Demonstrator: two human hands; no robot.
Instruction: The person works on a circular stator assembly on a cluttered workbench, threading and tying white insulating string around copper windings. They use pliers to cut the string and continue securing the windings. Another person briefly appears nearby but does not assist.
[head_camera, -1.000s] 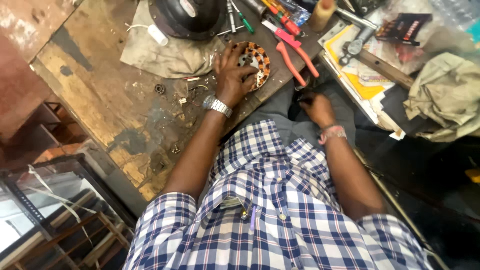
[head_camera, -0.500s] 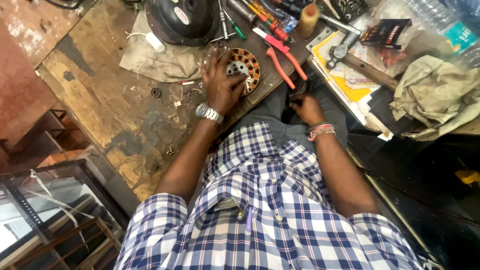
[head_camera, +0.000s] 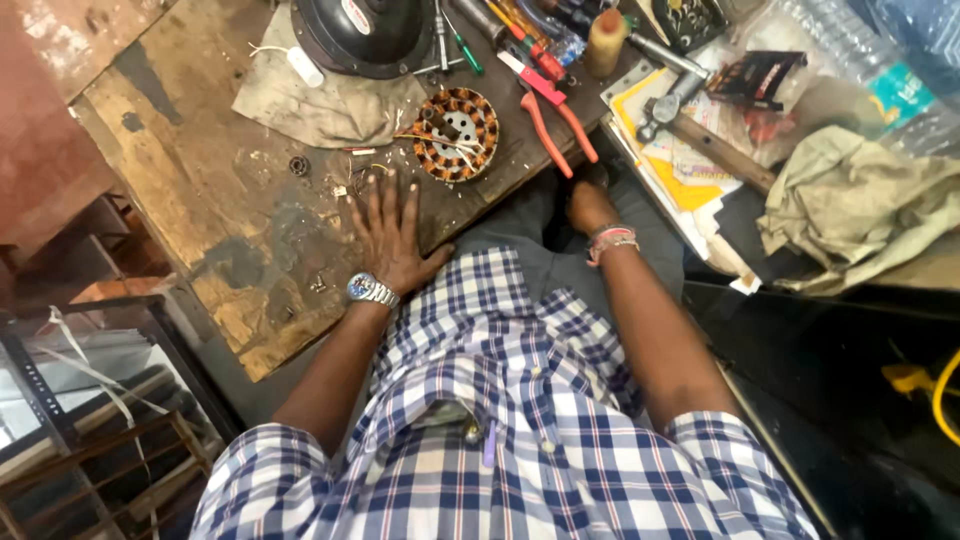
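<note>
Left hand (head_camera: 392, 235) has come off the copper-wound stator (head_camera: 456, 134), now flat and empty on the surface (head_camera: 200, 190); right hand (head_camera: 588, 206) dips below the edge, grip unclear.

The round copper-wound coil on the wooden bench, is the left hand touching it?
Apart. The head view shows the left hand flat on the bench, fingertips short of the round copper-wound coil, with bare wood between them.

Copper-wound stator (head_camera: 456, 133) lies flat on the wooden bench (head_camera: 200, 190)
</note>
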